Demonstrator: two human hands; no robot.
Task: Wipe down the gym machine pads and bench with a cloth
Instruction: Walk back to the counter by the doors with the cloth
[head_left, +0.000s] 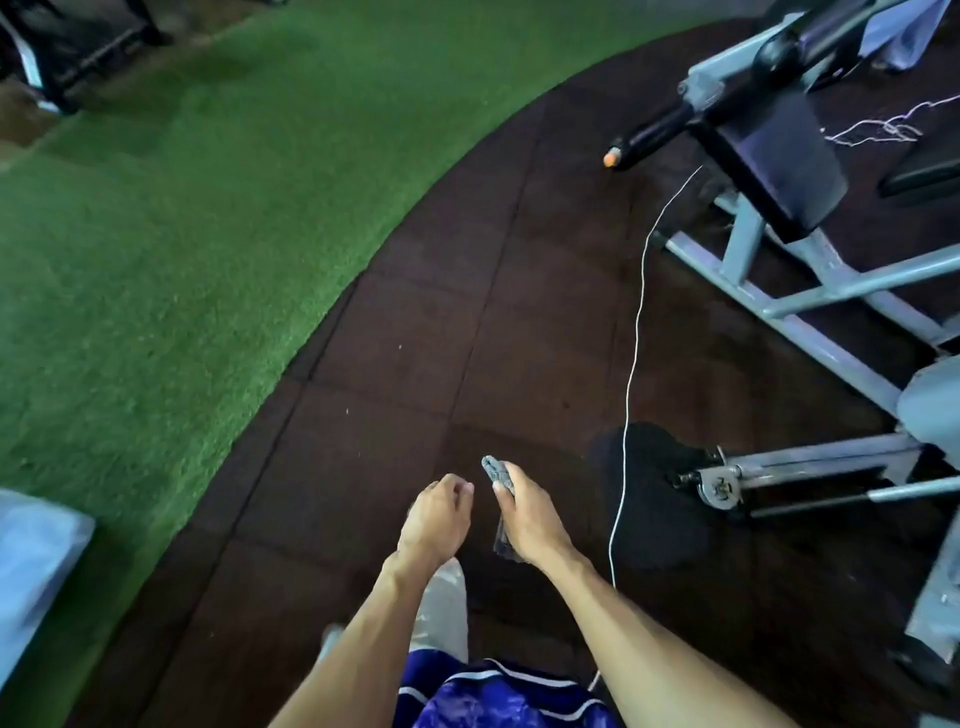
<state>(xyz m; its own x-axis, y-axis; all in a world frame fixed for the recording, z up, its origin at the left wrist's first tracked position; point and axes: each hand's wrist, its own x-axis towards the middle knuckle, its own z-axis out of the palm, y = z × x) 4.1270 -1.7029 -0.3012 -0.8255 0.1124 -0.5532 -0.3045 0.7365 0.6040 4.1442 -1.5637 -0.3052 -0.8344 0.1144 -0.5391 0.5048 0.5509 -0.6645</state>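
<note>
I stand on dark rubber floor tiles (441, 322), whose curved left edge meets green turf (156, 208); open floor lies ahead. The grey-framed gym machine (810, 291) fills the right side, its black pad (774, 150) well apart from me. My right hand (527, 517) grips a bunched grey cloth (496, 470), seemingly ready to wipe. My left hand (436, 519) hangs loosely curled, holding nothing.

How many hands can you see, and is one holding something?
2. The left hand hangs loosely curled with nothing in it; the right hand, just beside it, grips a grey cloth. Both hover over the dark floor mats.
</note>
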